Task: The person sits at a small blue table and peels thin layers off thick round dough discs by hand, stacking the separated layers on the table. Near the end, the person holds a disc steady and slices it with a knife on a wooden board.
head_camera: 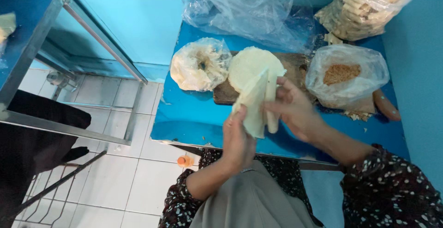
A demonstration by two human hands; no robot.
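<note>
My left hand [237, 140] and my right hand [293, 108] together hold a thin, pale wrapper sheet [253, 102] in the air above the blue table [194, 117]. The sheet is partly rolled on its right side into a narrow tube under my right fingers. Just behind it, a round stack of the same pale wrappers [251, 64] lies on a dark wooden board [295, 64]. Left of the stack sits a clear bag of more wrappers [199, 65].
A clear bag with brown crumbs [346, 75] lies at the right, a big bag of finished rolls [364, 6] at the back right, and empty crumpled plastic [251, 11] at the back. A metal frame table [41, 34] stands left over white floor tiles.
</note>
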